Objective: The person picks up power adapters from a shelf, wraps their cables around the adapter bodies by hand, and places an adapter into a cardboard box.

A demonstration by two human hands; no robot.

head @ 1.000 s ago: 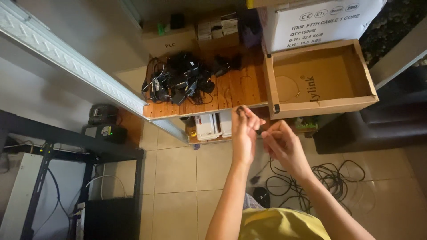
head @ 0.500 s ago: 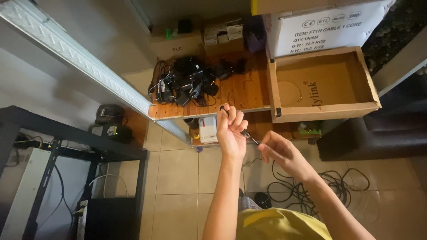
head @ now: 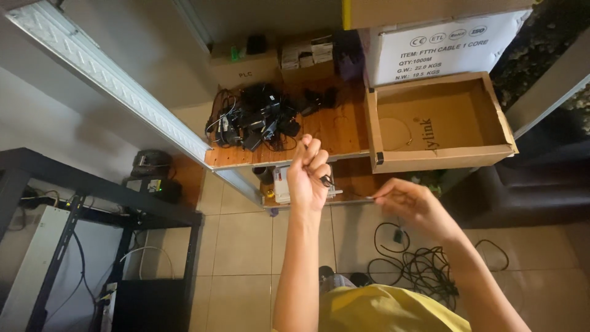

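Two hands — thin cable (head: 350, 195) taut between left fingers (head: 321, 178) and right fingers (head: 380, 195).

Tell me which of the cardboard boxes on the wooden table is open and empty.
The shallow brown tray-like box at the table's right end, nearest the right hand. Its top is open and its floor bare. The white-labelled box behind it and the small boxes farther left are closed.

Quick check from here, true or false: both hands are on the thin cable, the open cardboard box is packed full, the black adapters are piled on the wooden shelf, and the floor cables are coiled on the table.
1. Both the left hand and right hand hold the thin cable. True.
2. The open cardboard box is packed full. False: it looks nearly empty.
3. Black adapters are piled on the wooden shelf. True.
4. The loose black cables lie on a table. False: they lie on the tiled floor.
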